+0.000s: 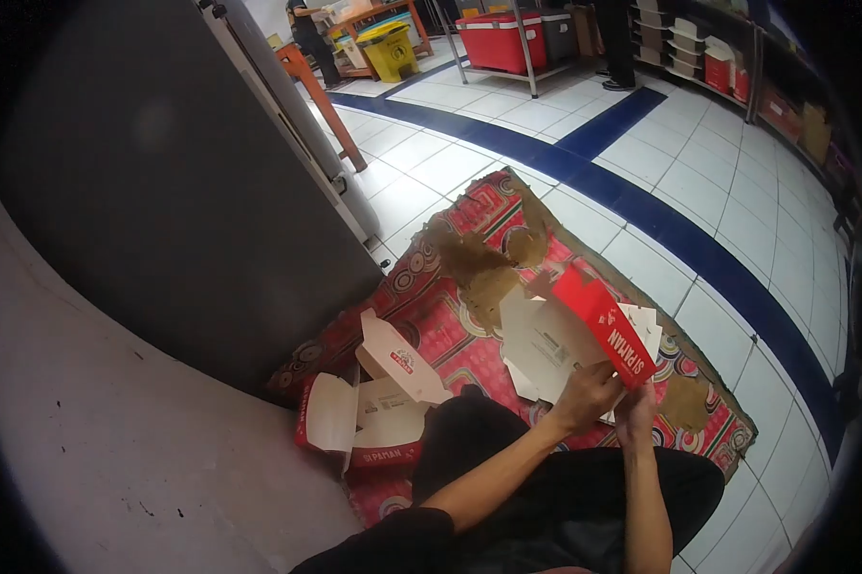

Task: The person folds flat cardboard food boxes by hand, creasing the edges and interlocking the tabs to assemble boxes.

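Note:
A partly folded cardboard food box (545,349) is in front of me, its pale inner side facing up and its red "SI PAMAN" panel (598,320) standing up on the right. My left hand (587,397) pinches the box near the lower end of that panel. Close beside it, my right hand (634,413) has its fingers closed on the panel's lower corner; some fingertips are hidden. To the left, by my knee, sits a red and white food box (389,413) with its flaps open, apart from both hands.
I sit on a worn red patterned mat (450,325) over white floor tiles. A dark grey cabinet (182,191) and a pale wall (182,430) rise at left. Farther off are a red cooler (498,43), a yellow bin (390,53), stacked shelves (684,48) and two people standing.

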Motion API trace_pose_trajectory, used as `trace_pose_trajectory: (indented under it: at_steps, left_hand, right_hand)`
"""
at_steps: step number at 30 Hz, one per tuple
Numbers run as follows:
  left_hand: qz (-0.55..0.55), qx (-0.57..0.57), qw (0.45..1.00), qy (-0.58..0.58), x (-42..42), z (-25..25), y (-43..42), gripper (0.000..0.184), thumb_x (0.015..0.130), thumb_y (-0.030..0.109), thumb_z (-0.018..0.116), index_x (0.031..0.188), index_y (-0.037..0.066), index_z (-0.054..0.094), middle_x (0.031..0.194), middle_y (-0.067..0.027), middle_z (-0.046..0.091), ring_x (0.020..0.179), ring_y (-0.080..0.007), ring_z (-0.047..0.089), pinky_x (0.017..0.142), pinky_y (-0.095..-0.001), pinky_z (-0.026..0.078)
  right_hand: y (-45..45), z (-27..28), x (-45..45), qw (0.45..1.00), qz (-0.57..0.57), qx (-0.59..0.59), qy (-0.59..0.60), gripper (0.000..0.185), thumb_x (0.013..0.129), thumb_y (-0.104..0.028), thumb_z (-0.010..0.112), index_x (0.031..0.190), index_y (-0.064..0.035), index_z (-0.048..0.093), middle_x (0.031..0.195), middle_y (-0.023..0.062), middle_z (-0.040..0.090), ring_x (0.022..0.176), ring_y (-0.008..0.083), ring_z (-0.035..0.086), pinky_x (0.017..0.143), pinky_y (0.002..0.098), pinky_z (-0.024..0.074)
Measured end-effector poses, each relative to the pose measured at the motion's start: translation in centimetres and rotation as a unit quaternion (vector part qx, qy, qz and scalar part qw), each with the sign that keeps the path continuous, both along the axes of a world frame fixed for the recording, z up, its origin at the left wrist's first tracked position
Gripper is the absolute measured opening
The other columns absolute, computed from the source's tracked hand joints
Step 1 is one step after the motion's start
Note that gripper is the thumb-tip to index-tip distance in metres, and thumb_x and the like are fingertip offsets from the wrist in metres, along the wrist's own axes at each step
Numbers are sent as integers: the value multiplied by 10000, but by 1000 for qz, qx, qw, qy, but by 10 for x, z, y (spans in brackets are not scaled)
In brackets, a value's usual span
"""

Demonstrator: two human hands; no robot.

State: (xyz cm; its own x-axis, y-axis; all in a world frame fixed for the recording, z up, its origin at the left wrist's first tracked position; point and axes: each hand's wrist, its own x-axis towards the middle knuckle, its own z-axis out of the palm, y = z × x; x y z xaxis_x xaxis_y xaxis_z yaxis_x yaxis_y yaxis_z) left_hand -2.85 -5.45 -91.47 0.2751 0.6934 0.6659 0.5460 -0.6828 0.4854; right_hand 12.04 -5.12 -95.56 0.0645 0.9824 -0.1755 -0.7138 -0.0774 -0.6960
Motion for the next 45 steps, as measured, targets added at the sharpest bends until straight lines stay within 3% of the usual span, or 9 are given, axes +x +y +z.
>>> trace_pose_trajectory:
  at_steps: [3, 6, 9, 16, 20, 29, 33, 38, 45]
  left_hand:
    - [17, 13, 999, -40, 13, -11, 7, 327, 914, 109, 738, 1233, 64, 684, 1024, -162, 710, 860, -380, 734, 669, -470, 587]
    - [52, -31, 991, -120, 14, -23, 10, 286, 925, 89, 721, 1205, 42, 688, 1016, -168, 704, 859, -387, 729, 639, -470, 573]
    - [84, -144, 969, -180, 4, -31, 12, 223, 946, 74, 690, 1158, 7, 702, 1038, -203, 712, 922, -415, 716, 740, -487, 564]
    - [46, -175, 965, -192, 14, -23, 7, 239, 937, 71, 678, 1169, 16, 691, 1231, -238, 648, 1045, -457, 677, 861, -494, 572]
    - [-19, -209, 944, -252, 20, -19, 10, 317, 994, 99, 657, 1300, 18, 635, 1258, -212, 631, 1034, -418, 727, 816, -488, 597]
    - [-10, -313, 813, -491, 6, -21, 23, 247, 1038, 161, 707, 1194, -26, 665, 1096, -146, 754, 939, -196, 745, 807, -363, 604]
    - [68, -139, 987, -37, -19, -8, 18, 408, 882, -29, 666, 1267, 105, 675, 1263, -166, 657, 1068, -427, 655, 887, -518, 576]
    - [-66, -169, 981, 71, -19, -28, 19, 506, 871, -34, 671, 1356, 107, 655, 1452, -181, 585, 1221, -418, 623, 1051, -537, 508]
    - [-1, -402, 787, -468, -15, -12, 27, 446, 986, 155, 750, 1346, -57, 595, 1308, -179, 700, 1160, -278, 706, 970, -409, 583]
  right_hand:
    - [2, -27, 11, 998, 26, 8, -59, 302, 1081, -99, 608, 1372, -26, 646, 1265, 77, 738, 1052, 211, 729, 883, 356, 589]
    - [-1, -29, 7, 910, -59, 82, -403, 221, 1020, -26, 635, 1224, -12, 719, 1148, 99, 754, 993, 273, 735, 847, 395, 573]
    - [-16, 13, -3, 639, -50, 274, -717, 174, 904, 53, 680, 1076, 60, 704, 956, 209, 682, 910, 360, 718, 813, 402, 547]
    - [-14, -2, -4, 812, -95, 131, -561, 113, 919, 18, 721, 1025, 55, 718, 931, 148, 722, 923, 227, 752, 832, 349, 582]
    - [-5, -11, 0, 916, -72, 105, -381, 415, 921, 65, 720, 1321, 25, 616, 1066, 126, 724, 1003, 233, 760, 861, 351, 621]
    - [1, 5, 12, 846, 111, 208, -477, 884, 815, -53, 889, 1571, -37, 431, 1379, 147, 620, 1233, 240, 656, 1001, 373, 563]
    - [5, 23, 24, 912, 73, 196, -353, 958, 842, -161, 888, 1633, -64, 358, 1434, 117, 580, 1223, 210, 618, 935, 334, 517]
    - [9, -2, 38, 911, -60, 33, -406, 550, 965, -47, 721, 1477, -60, 520, 1305, 103, 641, 1129, 173, 650, 900, 345, 581]
    - [1, 28, 18, 719, -8, 339, -606, 435, 981, 56, 659, 1397, -35, 569, 1206, 77, 627, 979, 151, 679, 749, 325, 635]
